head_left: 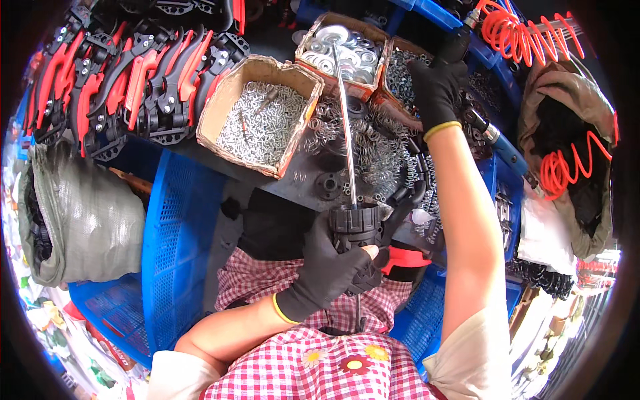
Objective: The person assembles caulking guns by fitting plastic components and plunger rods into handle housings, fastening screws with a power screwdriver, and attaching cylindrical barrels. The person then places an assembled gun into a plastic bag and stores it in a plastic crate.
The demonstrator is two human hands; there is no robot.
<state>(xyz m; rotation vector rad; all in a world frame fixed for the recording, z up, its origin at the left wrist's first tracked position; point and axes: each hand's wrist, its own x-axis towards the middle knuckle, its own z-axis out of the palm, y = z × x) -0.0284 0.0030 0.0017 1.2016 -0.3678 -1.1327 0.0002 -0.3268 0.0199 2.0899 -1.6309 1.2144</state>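
My left hand (330, 270), in a black glove, grips a black plastic tool body (357, 223) over my lap. A long thin metal rod (345, 127) sticks up out of it, and a red handle piece (405, 258) shows beside it. My right hand (437, 83), also gloved in black, reaches far forward into a cardboard box of small metal rings (400, 73); its fingers are curled down into the parts and I cannot see what they hold. A pile of wire springs (370, 150) lies on the dark bench between my two hands.
A cardboard box of small silver hooks (260, 120) and a box of washers (343, 47) sit on the bench. A heap of red-and-black hand tools (133, 73) lies at back left. Blue crates (177, 227), a grey sack (87, 220) and orange coiled air hoses (527, 33) surround me.
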